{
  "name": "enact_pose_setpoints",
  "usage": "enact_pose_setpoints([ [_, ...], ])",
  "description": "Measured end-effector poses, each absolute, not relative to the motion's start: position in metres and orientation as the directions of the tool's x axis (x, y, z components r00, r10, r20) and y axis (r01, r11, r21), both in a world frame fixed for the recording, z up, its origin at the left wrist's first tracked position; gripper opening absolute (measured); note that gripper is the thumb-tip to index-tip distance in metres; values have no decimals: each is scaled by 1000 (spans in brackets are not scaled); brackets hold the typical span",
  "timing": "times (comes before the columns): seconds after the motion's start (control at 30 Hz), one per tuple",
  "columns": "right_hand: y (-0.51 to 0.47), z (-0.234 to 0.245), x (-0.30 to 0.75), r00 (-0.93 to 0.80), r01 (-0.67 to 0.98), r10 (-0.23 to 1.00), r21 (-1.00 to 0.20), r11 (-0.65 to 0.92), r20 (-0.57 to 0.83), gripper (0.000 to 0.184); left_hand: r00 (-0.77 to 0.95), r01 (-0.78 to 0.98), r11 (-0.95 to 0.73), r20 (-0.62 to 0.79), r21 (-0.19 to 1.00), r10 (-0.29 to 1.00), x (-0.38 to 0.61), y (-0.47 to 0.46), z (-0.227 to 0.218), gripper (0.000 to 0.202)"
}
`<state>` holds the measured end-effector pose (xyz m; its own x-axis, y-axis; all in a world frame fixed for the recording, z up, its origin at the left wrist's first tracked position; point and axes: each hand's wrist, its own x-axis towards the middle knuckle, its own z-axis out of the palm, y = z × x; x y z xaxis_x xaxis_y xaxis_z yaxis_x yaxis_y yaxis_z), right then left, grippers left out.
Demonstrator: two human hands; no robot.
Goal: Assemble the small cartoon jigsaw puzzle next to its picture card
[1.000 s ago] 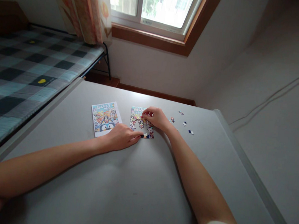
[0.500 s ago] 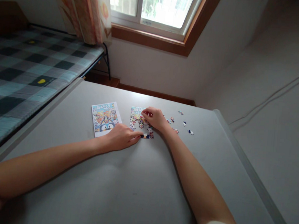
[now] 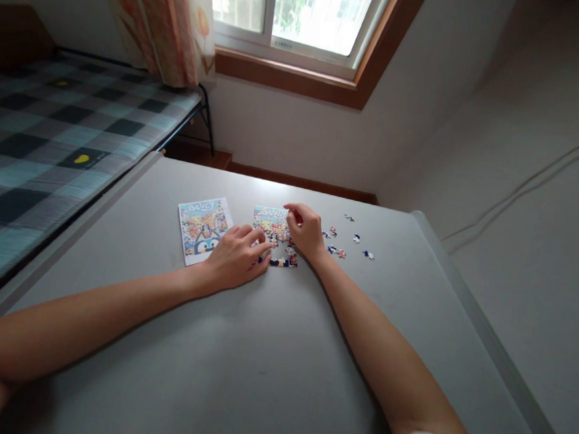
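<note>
A partly filled jigsaw puzzle (image 3: 272, 222) lies on the table, its upper part a dense colourful picture, with a grey gap in the lower middle. My left hand (image 3: 239, 256) rests over its lower left edge with fingers bent and spread, holding nothing visible. Above the puzzle's right side, my right hand (image 3: 307, 232) has curled fingers, the fingertips apart; no piece shows in it. A picture sheet (image 3: 201, 227) with the same kind of design lies to the left, its lower right partly behind my left hand. Loose puzzle pieces (image 3: 337, 251) lie just right of my right hand.
More single pieces are scattered farther right, among them a dark and white piece (image 3: 369, 255) and one near the back (image 3: 349, 218). The grey table (image 3: 259, 348) has a raised right edge. A bed (image 3: 76, 120) stands to the left, and a window (image 3: 305, 17) is beyond.
My left hand has drawn back slightly to the left, its fingers now raised and spread rather than pointing along the puzzle's bottom edge. My right hand has shifted a little right, uncovering more of the puzzle.
</note>
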<state>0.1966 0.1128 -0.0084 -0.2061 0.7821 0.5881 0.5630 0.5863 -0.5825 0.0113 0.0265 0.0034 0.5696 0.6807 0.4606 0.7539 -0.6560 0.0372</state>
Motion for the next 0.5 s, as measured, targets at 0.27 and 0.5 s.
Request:
enact_pose_setpoints([
  [0.27, 105, -9, 199, -321, 577, 709, -464, 672, 628, 27, 478, 831, -550, 404, 78, 780, 13, 25, 3, 36],
  [0.5, 91, -6, 198, -376, 548, 681, -442, 711, 629, 30, 485, 830, -553, 402, 67, 777, 14, 25, 3, 29],
])
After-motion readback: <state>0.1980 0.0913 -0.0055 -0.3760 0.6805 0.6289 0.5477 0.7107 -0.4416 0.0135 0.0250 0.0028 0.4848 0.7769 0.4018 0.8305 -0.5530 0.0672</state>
